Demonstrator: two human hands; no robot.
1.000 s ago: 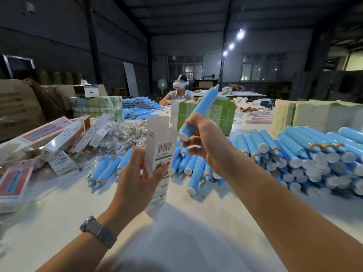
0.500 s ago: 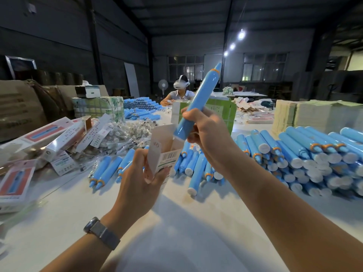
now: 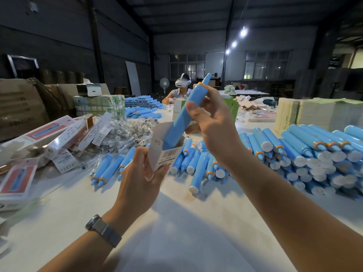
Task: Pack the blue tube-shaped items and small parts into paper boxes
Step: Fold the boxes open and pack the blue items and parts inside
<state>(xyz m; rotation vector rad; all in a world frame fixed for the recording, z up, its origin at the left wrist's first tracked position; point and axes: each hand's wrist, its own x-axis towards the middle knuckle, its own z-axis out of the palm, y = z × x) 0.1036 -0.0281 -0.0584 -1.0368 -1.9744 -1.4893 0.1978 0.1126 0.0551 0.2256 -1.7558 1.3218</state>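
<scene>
My left hand [image 3: 140, 181] grips a small white paper box [image 3: 165, 154] with a barcode, its top flap open and facing up. My right hand [image 3: 214, 122] holds a blue tube [image 3: 184, 116] with an orange ring near its tip, tilted, tip up. The tube's lower end is inside the box's open top. A pile of blue tubes [image 3: 306, 154] with white caps lies on the table at right, and more loose tubes [image 3: 110, 167] lie at centre left. Bagged small parts [image 3: 125, 132] are heaped behind the box.
Packed pink-and-white boxes [image 3: 59, 134] lie at left on the white table [image 3: 176, 222]. Stacks of flat cartons [image 3: 314, 112] stand at the back right, cardboard boxes [image 3: 19, 107] at far left. Another person [image 3: 180, 89] in a headset sits across the table.
My right hand has pushed the tube's lower end down into the open box. My left hand tilted the box's opening toward the tube and holds it lower.
</scene>
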